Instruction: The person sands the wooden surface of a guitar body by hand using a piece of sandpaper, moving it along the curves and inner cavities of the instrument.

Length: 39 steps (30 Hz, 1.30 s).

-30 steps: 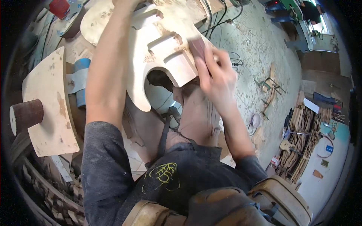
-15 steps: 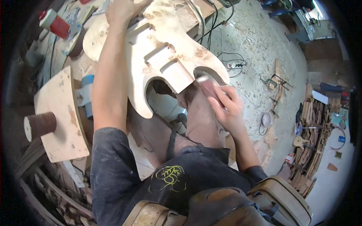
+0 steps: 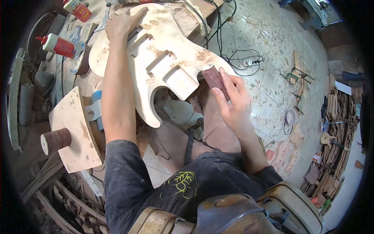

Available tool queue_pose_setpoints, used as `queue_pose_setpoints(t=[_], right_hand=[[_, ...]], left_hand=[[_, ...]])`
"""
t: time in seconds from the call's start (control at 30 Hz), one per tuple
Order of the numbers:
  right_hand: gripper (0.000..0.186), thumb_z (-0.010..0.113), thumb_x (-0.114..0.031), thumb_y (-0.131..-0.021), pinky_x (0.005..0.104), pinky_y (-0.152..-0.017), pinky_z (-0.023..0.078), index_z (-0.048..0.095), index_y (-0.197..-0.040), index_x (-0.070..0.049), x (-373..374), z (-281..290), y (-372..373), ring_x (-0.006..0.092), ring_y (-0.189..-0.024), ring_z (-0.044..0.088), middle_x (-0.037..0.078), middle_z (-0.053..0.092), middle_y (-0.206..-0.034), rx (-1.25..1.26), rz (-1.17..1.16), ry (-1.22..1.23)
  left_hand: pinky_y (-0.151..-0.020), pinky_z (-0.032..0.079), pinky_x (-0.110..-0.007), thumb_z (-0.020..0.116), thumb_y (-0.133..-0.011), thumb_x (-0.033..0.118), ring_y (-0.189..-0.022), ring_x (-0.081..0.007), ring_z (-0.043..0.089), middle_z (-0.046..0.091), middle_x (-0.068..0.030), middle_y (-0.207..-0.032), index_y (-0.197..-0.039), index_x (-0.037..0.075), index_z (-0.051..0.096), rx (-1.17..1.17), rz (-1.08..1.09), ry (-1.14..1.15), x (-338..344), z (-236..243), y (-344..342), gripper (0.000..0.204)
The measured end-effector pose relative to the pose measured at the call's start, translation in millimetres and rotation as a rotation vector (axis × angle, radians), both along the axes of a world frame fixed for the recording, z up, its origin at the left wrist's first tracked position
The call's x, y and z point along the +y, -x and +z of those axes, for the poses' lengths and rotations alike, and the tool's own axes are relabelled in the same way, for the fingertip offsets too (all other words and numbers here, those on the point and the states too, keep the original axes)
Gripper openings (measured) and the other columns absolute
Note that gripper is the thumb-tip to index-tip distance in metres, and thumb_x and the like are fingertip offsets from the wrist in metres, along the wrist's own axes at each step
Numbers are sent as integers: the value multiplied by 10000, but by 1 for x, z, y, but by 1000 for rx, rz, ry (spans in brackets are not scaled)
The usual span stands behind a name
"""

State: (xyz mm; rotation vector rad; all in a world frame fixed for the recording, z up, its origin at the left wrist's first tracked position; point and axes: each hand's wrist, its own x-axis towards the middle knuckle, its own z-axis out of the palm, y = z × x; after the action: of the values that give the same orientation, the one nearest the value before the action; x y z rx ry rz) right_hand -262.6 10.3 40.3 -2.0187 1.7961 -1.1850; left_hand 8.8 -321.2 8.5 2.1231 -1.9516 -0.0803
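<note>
A pale wooden electric guitar body (image 3: 156, 62) with burl patches and routed cavities lies at the bench edge, its two horns pointing toward me. My left hand (image 3: 120, 27) grips its far left side, thumb stretched across the top. My right hand (image 3: 235, 101) is closed round a sanding block (image 3: 215, 81) wrapped in reddish-brown sandpaper. The block's far end sits in the right horn's cutaway, against or very near the inner edge; the exact contact is hidden. Below the body show my legs in brown trousers.
Two red-and-white glue bottles (image 3: 60, 46) are at the bench's far left. A tilted wooden board (image 3: 76, 132) carries a sandpaper-covered cylinder (image 3: 56, 141) left of my arm. Black cables (image 3: 243, 62) trail onto the floor, with clamps (image 3: 298, 78) and wood scraps (image 3: 335, 128) farther right.
The sanding block has moved up slightly into the right cutaway with my right hand. My left hand still holds the body. The whole view has shifted a little.
</note>
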Motion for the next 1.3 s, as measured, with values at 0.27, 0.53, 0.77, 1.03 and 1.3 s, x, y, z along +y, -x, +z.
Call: queue_pose_setpoints(t=[0.27, 0.53, 0.77, 1.03, 1.3], right_hand=[[505, 759, -139, -844, 351, -753, 540, 653, -1321, -13, -54, -1, -23, 262, -852, 600, 68, 617, -1011, 410, 69, 261], [477, 756, -97, -849, 382, -741, 538, 651, -1297, 28, -56, 4, -32, 290, -862, 625, 123, 591, -997, 316, 63, 184], [455, 748, -80, -900, 392, -758, 544, 648, -1329, 30, -57, 3, -26, 310, -865, 635, 176, 599, -1010, 254, 24, 171], [478, 767, -130, -866, 390, -678, 551, 666, -1313, 7, -64, 7, -25, 300, -819, 643, 136, 585, -966, 311, -44, 142], [442, 743, -96, -912, 383, -720, 546, 662, -1334, 7, -56, 9, -23, 293, -829, 652, 149, 608, -983, 251, -96, 97]], left_hand=[[-1154, 382, -515, 529, -775, 874, -1421, -435, 424, 487, -231, -1535, -1377, 68, 656, 18, -31, 87, 20, 23, 9, 1014], [-1135, 409, -491, 576, -802, 754, -1383, -413, 473, 530, -239, -1482, -1297, 56, 693, 73, -63, 175, 34, 37, 13, 863], [-1118, 432, -471, 618, -825, 649, -1350, -394, 516, 568, -246, -1435, -1227, 45, 724, 100, -70, 200, 37, 42, 17, 732], [-1113, 446, -454, 635, -847, 571, -1342, -382, 536, 581, -250, -1427, -1181, 42, 748, 110, -45, 366, 37, 26, 21, 635], [-1097, 452, -459, 689, -828, 623, -1307, -365, 558, 612, -236, -1377, -1203, 16, 721, 150, -57, 236, 41, 30, 14, 714]])
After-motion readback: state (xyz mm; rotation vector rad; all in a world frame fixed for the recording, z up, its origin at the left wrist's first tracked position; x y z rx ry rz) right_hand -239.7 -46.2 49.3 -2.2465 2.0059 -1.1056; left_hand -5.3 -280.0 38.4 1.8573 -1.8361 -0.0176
